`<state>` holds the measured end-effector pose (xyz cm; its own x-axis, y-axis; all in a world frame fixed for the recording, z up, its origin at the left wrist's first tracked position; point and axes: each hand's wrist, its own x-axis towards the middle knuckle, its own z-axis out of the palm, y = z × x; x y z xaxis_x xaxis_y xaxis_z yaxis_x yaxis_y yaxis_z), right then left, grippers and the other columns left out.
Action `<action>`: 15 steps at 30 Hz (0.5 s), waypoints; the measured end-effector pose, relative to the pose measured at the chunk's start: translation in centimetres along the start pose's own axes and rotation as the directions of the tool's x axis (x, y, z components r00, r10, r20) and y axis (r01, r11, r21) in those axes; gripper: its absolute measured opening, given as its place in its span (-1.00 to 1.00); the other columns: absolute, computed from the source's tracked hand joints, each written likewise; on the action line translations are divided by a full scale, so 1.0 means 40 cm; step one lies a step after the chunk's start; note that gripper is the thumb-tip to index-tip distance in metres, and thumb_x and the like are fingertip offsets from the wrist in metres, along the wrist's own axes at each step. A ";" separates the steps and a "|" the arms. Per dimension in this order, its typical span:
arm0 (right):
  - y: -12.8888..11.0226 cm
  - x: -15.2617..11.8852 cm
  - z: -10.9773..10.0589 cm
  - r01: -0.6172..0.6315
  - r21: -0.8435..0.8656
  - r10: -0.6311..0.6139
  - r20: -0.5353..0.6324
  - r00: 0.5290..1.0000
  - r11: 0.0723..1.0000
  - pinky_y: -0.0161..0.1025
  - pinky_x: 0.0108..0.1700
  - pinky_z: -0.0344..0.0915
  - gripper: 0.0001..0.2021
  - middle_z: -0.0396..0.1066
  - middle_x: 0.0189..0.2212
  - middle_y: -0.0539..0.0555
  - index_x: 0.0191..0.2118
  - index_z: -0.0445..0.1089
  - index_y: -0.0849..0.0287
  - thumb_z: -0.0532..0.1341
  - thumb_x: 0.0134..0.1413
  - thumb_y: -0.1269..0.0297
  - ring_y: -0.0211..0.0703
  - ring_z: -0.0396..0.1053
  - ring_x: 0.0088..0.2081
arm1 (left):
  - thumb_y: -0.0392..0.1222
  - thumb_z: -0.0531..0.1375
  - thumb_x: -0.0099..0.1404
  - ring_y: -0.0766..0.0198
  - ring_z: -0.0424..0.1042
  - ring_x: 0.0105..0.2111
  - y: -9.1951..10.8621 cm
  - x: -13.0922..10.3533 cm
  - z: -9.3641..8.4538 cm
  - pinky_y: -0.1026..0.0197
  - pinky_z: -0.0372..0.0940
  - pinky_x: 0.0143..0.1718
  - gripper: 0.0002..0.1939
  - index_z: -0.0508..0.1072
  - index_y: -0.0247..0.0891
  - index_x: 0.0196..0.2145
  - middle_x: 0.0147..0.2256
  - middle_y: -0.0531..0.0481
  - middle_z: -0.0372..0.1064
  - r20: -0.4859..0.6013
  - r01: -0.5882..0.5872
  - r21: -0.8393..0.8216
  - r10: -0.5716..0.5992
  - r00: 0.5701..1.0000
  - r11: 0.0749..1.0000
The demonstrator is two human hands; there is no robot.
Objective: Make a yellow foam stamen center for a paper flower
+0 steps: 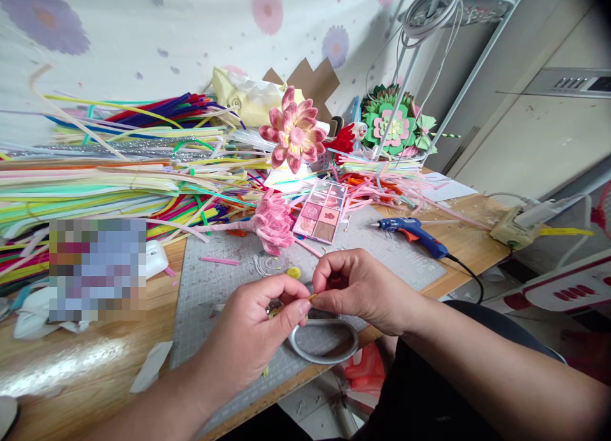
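My left hand [260, 326] and my right hand [360, 291] meet fingertip to fingertip over the grey cutting mat [382, 263]. Both pinch a small yellow piece [312, 297], mostly hidden by the fingers. Just below them a grey loop handle [324, 341] lies at the mat's front edge. A round yellow disc [293, 273] rests on the mat behind the fingers, beside some thin white curled strands [264, 265]. Farther back lies a pink fuzzy flower [273, 223] with a long stem, next to an open makeup palette [321, 213].
Bundles of coloured pipe cleaners [86, 186] fill the back left. A pink and yellow flower [294, 132] stands behind the palette. A blue glue gun [413, 232] lies on the right, its cord running off the table. A white case [156, 259] sits at left.
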<state>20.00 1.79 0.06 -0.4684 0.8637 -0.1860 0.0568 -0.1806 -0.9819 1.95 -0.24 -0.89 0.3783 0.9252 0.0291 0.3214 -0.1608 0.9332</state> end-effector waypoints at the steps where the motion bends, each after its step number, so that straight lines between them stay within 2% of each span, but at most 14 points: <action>1: -0.001 -0.001 0.000 -0.003 0.003 0.003 0.006 1.000 1.000 -0.45 -0.56 0.02 -0.76 0.25 -0.67 -0.14 -0.53 0.33 0.27 0.42 -0.27 0.34 -0.46 0.12 -0.61 | -0.25 0.12 0.23 0.33 0.34 -0.47 0.001 0.000 0.001 0.29 0.22 -0.44 -0.90 0.44 -0.20 -0.38 -0.50 0.11 0.38 -0.005 -0.021 0.032 0.021 1.000 0.999; 5: -0.003 -0.002 -0.004 -0.014 -0.026 0.014 0.021 1.000 1.000 -0.46 -0.56 -0.01 -0.76 0.22 -0.66 -0.15 -0.53 0.31 0.27 0.41 -0.27 0.37 -0.47 0.09 -0.61 | -0.31 0.10 0.24 0.30 0.37 -0.42 0.006 -0.002 0.000 0.26 0.25 -0.38 -0.86 0.46 -0.23 -0.36 -0.43 0.06 0.39 -0.003 -0.144 0.156 0.146 0.989 0.977; 9: -0.006 -0.003 -0.006 -0.009 -0.093 0.013 0.043 0.999 0.996 -0.46 -0.57 -0.02 -0.79 0.19 -0.65 -0.16 -0.51 0.27 0.25 0.36 -0.19 0.39 -0.46 0.05 -0.60 | -0.35 0.07 0.26 0.28 0.39 -0.31 0.008 -0.005 -0.007 0.24 0.28 -0.29 -0.83 0.47 -0.25 -0.32 -0.34 0.01 0.38 0.042 -0.288 0.159 0.285 0.958 0.944; 15: -0.007 -0.008 -0.004 0.111 -0.309 -0.116 0.003 0.993 0.945 -0.41 -0.45 0.17 -0.80 0.33 -0.53 -0.08 -0.39 0.38 0.25 0.38 -0.19 0.36 -0.37 0.22 -0.49 | -0.35 0.07 0.28 0.28 0.40 -0.29 0.007 -0.006 -0.012 0.24 0.27 -0.26 -0.79 0.50 -0.21 -0.29 -0.34 0.02 0.40 0.068 -0.302 0.130 0.296 0.953 0.944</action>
<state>20.28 1.63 0.41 -0.4743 0.8775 -0.0706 0.2735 0.0707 -0.9593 1.54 -0.35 -0.45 0.5145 0.8107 0.2794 0.3018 -0.4762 0.8259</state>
